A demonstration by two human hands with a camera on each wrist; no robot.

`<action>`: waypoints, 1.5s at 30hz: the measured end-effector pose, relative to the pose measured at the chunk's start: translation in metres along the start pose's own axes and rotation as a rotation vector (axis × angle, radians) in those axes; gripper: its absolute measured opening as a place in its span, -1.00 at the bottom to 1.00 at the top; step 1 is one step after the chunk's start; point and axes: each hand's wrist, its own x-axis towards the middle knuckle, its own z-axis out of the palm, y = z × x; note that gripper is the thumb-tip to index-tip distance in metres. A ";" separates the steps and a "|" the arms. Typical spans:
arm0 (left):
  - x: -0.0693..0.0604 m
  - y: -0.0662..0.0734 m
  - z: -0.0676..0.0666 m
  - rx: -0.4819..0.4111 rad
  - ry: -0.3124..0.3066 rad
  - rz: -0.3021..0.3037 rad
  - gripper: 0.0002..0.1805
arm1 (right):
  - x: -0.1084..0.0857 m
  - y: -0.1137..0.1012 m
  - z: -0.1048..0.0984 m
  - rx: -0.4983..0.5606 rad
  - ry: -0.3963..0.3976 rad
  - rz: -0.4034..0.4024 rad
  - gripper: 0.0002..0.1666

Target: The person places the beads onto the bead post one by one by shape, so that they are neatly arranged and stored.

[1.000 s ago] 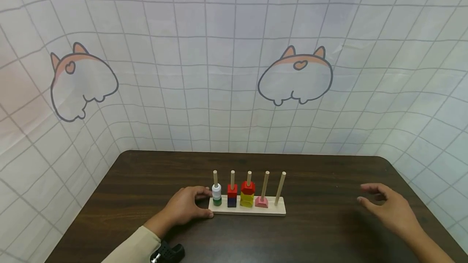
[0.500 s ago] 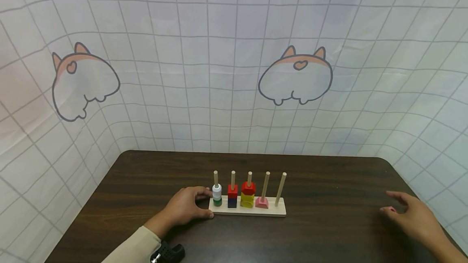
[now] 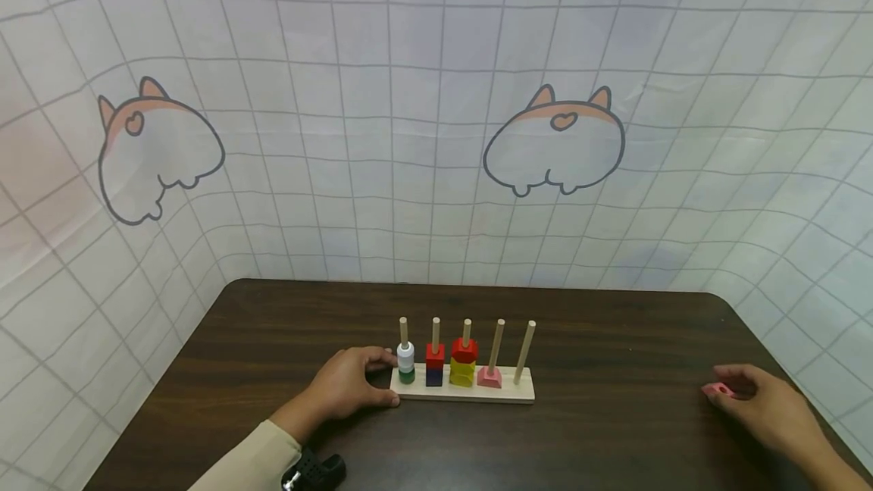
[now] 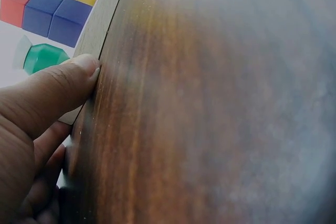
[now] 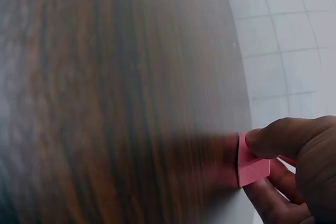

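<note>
My left hand (image 3: 348, 383) grips the left end of a pale wooden peg board (image 3: 470, 395), thumb on the front edge and fingers behind. Five upright pegs stand on it. White and green beads (image 3: 405, 358) sit on the leftmost peg, red and blue blocks (image 3: 434, 364) on the second, red and yellow blocks (image 3: 463, 362) on the third. A pink block (image 3: 489, 377) lies at the base of the fourth; the fifth peg (image 3: 524, 352) is bare. Far to the right, my right hand (image 3: 767, 408) pinches another pink block (image 5: 252, 166) between thumb and fingers, at the tabletop.
The dark wooden table (image 3: 600, 339) runs between the two hands, its right edge close by the right hand. A white gridded cloth (image 3: 436, 135) with cartoon drawings hangs behind and along both sides. A black band (image 3: 314, 470) is at my left wrist.
My right hand has moved right and slightly toward me, and a pink block now shows between its thumb and fingers. The left hand and peg board stay put.
</note>
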 end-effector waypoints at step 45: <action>0.000 0.002 0.000 -0.007 -0.002 0.003 -0.41 | 0.037 -0.172 0.024 0.201 0.011 -0.395 -0.81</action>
